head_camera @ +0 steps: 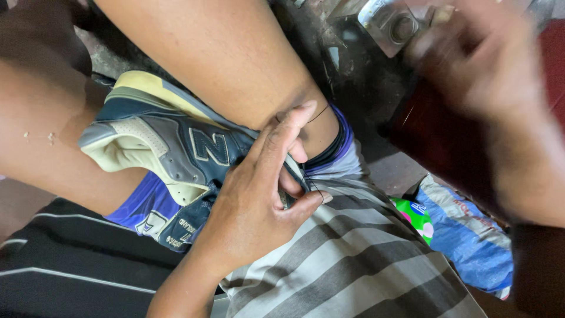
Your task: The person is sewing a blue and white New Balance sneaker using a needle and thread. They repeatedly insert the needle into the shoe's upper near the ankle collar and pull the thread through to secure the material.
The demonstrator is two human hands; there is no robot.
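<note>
L hand (259, 197) pinches shoe (170, 150) at its opening, clamped btwn knees; thin thread (318, 113) runs up-right twd R hand (488, 65), raised, blurred, grip can't tell. Shoe's long axis runs left, toe away; L hand nearer.

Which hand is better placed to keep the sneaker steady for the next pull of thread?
Probably the left hand: it grips the navy and grey sneaker against the leg, pinching a thin dark thread. The right hand is raised, blurred, away from it.
</note>
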